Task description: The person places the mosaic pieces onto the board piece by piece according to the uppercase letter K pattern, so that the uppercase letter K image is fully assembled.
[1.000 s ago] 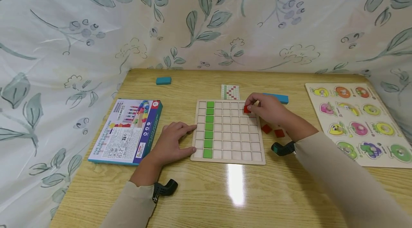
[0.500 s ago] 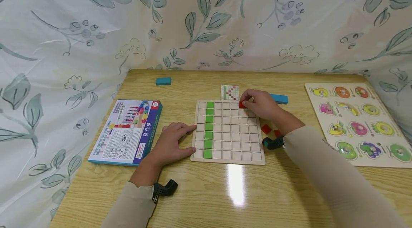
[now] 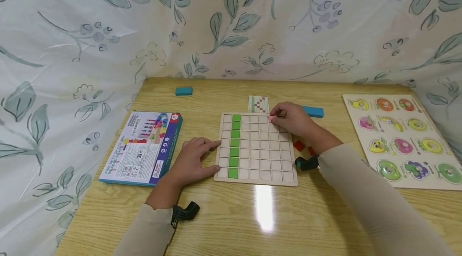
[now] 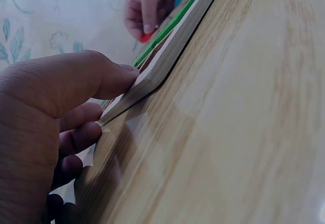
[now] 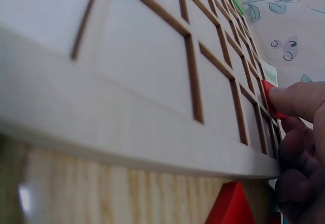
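Note:
A wooden grid board (image 3: 254, 182) lies flat on the table, its second column filled with green square tiles (image 3: 234, 143). Between thumb and fingers my right hand (image 3: 293, 120) pinches a red square tile (image 3: 271, 118) at the board's top row, right of the middle. In the right wrist view this tile (image 5: 269, 95) stands tilted against the grid, its lower part near the fingers. My left hand (image 3: 190, 160) rests at the board's left side, thumb and index finger touching the edge. The left wrist view shows the thumb (image 4: 109, 81) against the board's corner.
Loose red tiles (image 3: 298, 145) lie right of the board. A small pattern card (image 3: 258, 104) sits behind it. Blue blocks (image 3: 183, 91) stand toward the back. A boxed bead set (image 3: 140, 147) is at left, a fruit puzzle board (image 3: 402, 139) at right.
My right hand has moved left with the red tile, from the last column to the neighbouring one in the top row. The left hand stays in place.

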`<state>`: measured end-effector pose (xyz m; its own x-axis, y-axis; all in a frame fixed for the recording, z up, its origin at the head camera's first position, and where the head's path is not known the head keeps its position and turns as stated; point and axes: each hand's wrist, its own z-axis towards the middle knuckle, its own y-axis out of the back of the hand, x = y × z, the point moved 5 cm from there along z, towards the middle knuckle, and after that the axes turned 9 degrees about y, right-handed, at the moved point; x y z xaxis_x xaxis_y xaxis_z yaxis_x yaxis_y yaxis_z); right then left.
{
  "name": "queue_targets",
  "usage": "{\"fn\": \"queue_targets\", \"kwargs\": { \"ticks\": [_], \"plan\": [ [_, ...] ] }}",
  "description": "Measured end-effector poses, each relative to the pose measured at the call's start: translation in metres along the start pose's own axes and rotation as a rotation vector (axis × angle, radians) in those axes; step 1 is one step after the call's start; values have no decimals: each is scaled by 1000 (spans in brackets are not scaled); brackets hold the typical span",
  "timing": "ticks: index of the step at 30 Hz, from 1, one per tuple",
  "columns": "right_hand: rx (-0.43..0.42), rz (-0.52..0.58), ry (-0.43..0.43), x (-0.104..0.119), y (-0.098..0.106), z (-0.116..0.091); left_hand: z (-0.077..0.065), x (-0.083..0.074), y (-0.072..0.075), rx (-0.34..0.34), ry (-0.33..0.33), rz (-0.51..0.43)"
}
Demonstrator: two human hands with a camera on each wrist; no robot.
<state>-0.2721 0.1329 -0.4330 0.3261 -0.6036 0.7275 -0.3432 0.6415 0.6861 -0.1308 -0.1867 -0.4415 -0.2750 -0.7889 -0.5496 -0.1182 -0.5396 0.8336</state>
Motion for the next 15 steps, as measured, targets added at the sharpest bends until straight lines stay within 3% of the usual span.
{"fn": "queue_targets", "kwargs": {
  "ticks": [15],
  "plan": [
    [-3,-26,-19,-9,5,-3,0,-1,-1,5,0,12]
  ]
}}
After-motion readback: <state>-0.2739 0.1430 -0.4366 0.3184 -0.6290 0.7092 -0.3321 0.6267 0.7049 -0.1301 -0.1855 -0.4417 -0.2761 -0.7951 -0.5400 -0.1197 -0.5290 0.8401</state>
